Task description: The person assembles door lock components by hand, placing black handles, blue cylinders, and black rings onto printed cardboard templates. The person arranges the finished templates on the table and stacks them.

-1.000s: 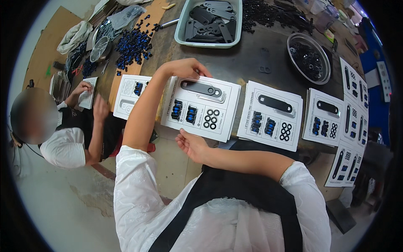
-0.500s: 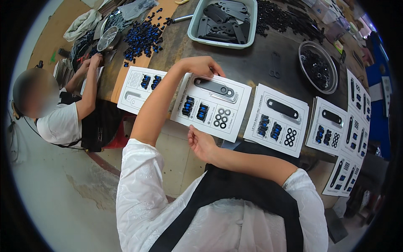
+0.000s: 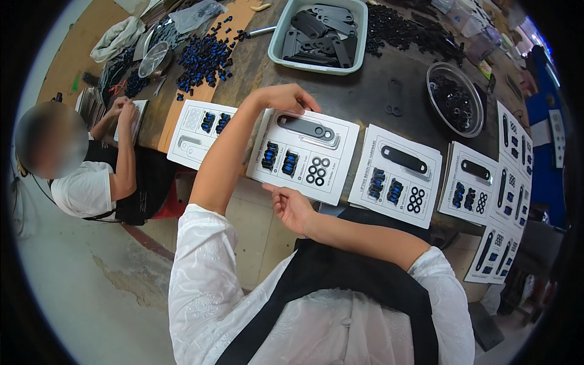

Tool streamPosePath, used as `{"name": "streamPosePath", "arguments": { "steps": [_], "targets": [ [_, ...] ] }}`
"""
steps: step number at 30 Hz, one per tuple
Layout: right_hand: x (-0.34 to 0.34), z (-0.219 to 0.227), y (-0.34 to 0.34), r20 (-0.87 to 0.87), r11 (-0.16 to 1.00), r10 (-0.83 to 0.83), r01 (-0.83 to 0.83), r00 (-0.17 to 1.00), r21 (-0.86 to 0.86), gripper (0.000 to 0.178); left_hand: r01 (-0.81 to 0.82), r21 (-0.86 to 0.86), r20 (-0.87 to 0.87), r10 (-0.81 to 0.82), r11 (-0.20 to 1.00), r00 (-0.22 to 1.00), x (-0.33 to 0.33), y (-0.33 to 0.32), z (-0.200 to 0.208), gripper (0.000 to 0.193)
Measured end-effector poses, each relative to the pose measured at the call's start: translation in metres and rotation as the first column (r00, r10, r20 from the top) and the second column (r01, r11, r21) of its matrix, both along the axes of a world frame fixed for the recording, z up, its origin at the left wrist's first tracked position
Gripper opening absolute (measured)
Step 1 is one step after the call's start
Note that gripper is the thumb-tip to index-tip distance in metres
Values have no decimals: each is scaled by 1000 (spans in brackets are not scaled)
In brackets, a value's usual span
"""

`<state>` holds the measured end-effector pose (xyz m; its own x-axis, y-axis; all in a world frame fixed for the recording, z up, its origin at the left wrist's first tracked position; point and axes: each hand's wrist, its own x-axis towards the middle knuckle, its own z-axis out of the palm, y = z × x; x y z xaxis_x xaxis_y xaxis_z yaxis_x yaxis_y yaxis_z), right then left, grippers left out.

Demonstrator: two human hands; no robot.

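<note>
A white hardware card (image 3: 345, 143) lies before me, apparently atop a stack. On it are a dark grey slotted bar (image 3: 298, 126), two clusters of blue-and-black bolts (image 3: 289, 163) and several black rings (image 3: 315, 176). My left hand (image 3: 286, 98) reaches across to the far edge, its bent fingers gripping the card there. At the near left edge, my right hand (image 3: 292, 208) is turned partly palm-up. Its index finger stretches to the card's edge while the other fingers curl loosely, holding nothing visible. Whether that fingertip touches, I cannot tell.
Similar cards lie left (image 3: 179, 137) and right (image 3: 398, 201). A pale green tub (image 3: 363, 42) of dark bars stands beyond, near a clear bowl (image 3: 480, 115) of black rings. Blue-and-black bolts (image 3: 207, 58) lie heaped at far left. Another person (image 3: 121, 176) works there.
My right index finger has stretched out leftward along the card's near edge from a more bunched grip. My left hand stays at the far edge. The view has shifted slightly.
</note>
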<state>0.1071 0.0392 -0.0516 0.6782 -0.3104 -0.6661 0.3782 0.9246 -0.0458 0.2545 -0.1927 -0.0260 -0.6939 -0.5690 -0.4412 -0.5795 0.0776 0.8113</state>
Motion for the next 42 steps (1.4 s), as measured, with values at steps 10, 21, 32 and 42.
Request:
{"name": "streamPosePath", "arguments": {
  "steps": [10, 21, 32, 42],
  "targets": [
    [-26, 15, -2, 84, 775, 579, -515, 811, -366, 32, -152, -50, -49, 149, 987, 988, 2, 12, 7, 38],
    [-275, 113, -189, -471, 116, -845, -773, 253, -623, 22, -484, -187, -311, 416, 855, 854, 29, 43, 31, 33],
    [-374, 40, -269, -806, 274, -590, -953, -57, -132, 30, -790, -132, -607, 582, 599, 542, 47, 156, 88, 23],
    [-381, 50, -285, -638, 233, -769, -947, -41, -220, 17, -957, -74, -636, 726, 281, 263, 97, 260, 59, 19]
  ]
}}
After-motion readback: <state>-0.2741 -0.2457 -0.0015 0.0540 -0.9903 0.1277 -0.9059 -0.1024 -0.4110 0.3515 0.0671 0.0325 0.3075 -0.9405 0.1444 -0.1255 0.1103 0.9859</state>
